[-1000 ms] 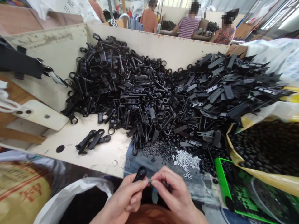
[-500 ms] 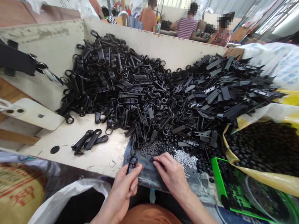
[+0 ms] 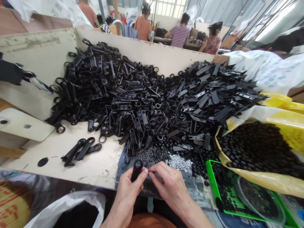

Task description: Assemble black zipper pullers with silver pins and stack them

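My left hand (image 3: pixel 129 191) grips a black plastic handle part (image 3: pixel 137 168) with a ring at its top, held upright near the table's front edge. Close beside it, my right hand (image 3: pixel 169 182) is closed in a pinch, its fingertips meeting the left thumb. Whatever lies between those fingertips is too small to make out. Just beyond the hands are a heap of small dark pins (image 3: pixel 144 154) and a pile of silver screws (image 3: pixel 179 163). Several similar black handle parts (image 3: pixel 82 150) lie together on the board at left.
A large heap of black ringed parts (image 3: pixel 99 82) and flat black pieces (image 3: pixel 211 91) fills the back. At right stand a yellow sack of black beads (image 3: pixel 251 145) and a green tray (image 3: pixel 219 196). A white phone (image 3: pixel 28 125) leans at left. People (image 3: pixel 142 27) sit beyond the partition.
My right hand has moved left from the small parts to meet my left hand. The black handle part has turned in my left hand. The whole view has shifted slightly.
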A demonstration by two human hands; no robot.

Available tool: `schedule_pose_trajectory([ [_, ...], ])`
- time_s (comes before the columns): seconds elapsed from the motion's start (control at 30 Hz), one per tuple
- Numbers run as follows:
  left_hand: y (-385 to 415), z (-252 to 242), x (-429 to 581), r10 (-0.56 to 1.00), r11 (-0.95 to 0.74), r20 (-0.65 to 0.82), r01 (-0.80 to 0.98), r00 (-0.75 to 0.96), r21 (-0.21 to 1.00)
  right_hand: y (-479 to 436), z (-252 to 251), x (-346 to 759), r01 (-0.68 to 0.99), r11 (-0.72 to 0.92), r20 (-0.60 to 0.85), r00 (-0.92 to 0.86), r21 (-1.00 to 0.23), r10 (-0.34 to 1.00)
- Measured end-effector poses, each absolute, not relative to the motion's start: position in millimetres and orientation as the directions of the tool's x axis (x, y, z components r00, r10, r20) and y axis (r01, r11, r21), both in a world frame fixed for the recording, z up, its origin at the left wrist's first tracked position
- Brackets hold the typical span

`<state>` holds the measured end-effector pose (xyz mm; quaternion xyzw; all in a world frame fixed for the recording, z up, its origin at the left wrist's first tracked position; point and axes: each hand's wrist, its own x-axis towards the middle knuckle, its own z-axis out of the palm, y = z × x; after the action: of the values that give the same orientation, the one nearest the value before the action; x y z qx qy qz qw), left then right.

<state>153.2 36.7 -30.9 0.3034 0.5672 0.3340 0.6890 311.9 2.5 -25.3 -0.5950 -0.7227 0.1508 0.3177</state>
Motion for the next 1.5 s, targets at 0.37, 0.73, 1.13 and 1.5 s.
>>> schedule_pose_trajectory([
  [0.37,26,-25,160,0.651,0.759,-0.676,-0.334,0.346,0.559,-8,-29,313,0.249,0.017,0.07,0.206,-0.968,0.976],
  [0.73,23,-14,164,0.723,0.691,-0.626,-0.304,0.292,0.656,-9,-27,314,0.121,-0.081,-0.058,0.183,-0.989,0.981],
  [1.13,28,-11,159,0.712,0.685,-0.582,-0.209,0.392,0.698,-11,-26,310,0.055,-0.141,-0.13,0.16,-0.989,0.979],
  [1.5,30,-12,165,0.615,0.789,-0.693,-0.293,0.378,0.54,-21,-37,304,0.125,-0.059,-0.015,0.331,-0.99,0.943],
])
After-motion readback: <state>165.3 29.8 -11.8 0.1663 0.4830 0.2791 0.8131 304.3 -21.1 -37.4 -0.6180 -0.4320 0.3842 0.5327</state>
